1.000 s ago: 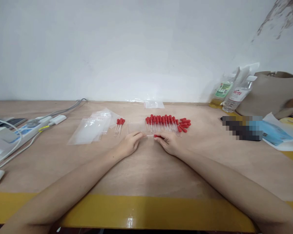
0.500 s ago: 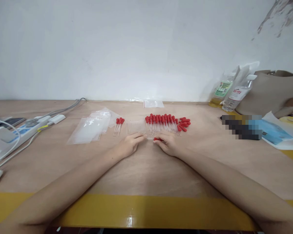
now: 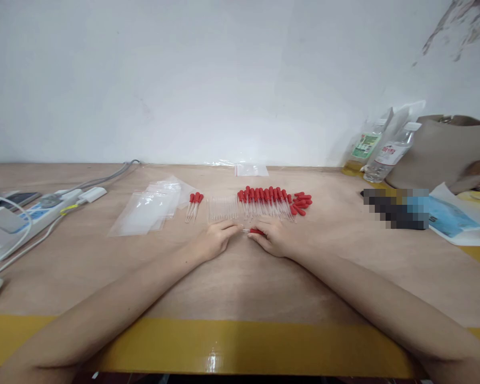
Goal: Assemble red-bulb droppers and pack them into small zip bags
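My left hand [image 3: 219,238] pinches a clear glass tube [image 3: 245,230] between thumb and fingers, much of it hidden behind them. Facing it, my right hand [image 3: 272,238] grips a red rubber bulb [image 3: 256,231] whose open end meets the tube. How far the tube sits inside the bulb I cannot tell. Just beyond my hands lie a row of bare glass tubes [image 3: 223,208] and, to their right, a row of red-capped droppers [image 3: 266,196]. Several loose red bulbs [image 3: 302,204] are heaped at the right end. A few more droppers [image 3: 194,205] lie apart on the left.
Clear plastic bags [image 3: 142,210] are spread left of the droppers, and a small bag [image 3: 251,170] lies by the wall. A power strip [image 3: 62,208] with cables occupies the far left. Bottles [image 3: 392,153], a grey bag [image 3: 448,152] and a blue packet [image 3: 444,213] stand or lie at right.
My hands have come slightly closer together, so less of the tube shows between them. The red bulb has shifted a little to the left and shows more clearly.
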{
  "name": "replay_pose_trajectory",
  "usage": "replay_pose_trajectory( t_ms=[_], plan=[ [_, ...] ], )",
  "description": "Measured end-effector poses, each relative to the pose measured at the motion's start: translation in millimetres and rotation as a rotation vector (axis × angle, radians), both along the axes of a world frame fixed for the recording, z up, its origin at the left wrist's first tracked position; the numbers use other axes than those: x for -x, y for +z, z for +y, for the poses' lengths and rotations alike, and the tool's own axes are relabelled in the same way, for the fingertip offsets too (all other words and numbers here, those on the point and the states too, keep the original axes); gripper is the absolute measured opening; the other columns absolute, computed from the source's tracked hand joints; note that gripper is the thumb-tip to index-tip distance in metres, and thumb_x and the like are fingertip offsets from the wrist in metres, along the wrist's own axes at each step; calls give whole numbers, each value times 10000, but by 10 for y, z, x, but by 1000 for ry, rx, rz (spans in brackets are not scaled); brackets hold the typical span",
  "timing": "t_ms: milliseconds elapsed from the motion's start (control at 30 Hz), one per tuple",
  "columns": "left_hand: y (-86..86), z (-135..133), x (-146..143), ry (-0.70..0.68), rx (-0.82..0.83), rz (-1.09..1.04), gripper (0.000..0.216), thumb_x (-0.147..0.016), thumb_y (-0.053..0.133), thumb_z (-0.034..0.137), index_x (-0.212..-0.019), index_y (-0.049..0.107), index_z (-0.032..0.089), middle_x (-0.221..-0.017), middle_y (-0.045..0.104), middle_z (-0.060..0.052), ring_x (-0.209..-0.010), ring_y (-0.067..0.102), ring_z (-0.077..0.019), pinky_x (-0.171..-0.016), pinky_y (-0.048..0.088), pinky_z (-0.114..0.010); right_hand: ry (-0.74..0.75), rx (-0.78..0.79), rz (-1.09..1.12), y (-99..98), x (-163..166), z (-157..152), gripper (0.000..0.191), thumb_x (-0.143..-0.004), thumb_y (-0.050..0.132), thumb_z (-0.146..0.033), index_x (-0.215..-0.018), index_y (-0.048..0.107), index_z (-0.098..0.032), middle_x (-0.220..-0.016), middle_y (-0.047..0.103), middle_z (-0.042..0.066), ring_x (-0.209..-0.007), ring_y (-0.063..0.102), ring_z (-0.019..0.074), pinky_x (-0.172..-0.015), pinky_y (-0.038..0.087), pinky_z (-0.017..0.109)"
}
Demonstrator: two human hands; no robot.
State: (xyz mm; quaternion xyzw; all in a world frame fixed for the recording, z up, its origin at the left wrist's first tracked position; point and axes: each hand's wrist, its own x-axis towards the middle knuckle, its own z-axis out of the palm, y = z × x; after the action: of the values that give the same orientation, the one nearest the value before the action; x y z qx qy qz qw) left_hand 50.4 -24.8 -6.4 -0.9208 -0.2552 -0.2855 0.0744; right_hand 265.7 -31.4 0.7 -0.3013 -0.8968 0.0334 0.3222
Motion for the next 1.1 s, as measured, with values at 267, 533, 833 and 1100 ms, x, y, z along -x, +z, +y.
replay_pose_trajectory(
  t_ms=[267,533,833,1100],
  plan=[
    [19,-8,-27,26,30,27,345,-827,359,74,-1068,581,182,-938,635,-71,-850,600,-160,-751,498,-291,9,14,0,-70,29,59,179,-843,462,-283,-807,594,-169,-740,582,54,-707,523,158,-663,428,290],
    [159,72,88,253,69,-85,296,-840,370,137,-1063,564,149,-908,625,-82,-791,588,-172,-703,472,-284,-196,0,73,195,-184,112,393,-769,564,-395,-1099,536,-185,-993,581,97,-925,529,215,-789,426,348],
    [318,370,508,824,109,-22,190,-787,403,180,-913,542,152,-731,602,-73,-654,567,-207,-593,412,-287,-917,316,-269,527,-736,342,150,-684,540,-292,-630,622,-178,-682,635,69,-695,586,200,-559,380,262],
    [213,429,363,815,136,-26,230,-793,416,264,-758,620,162,-778,557,-89,-671,547,-192,-661,438,-318,-916,417,-412,614,-765,305,98,-624,564,-238,-640,643,-183,-681,649,78,-652,597,200,-520,372,263]
  ],
)
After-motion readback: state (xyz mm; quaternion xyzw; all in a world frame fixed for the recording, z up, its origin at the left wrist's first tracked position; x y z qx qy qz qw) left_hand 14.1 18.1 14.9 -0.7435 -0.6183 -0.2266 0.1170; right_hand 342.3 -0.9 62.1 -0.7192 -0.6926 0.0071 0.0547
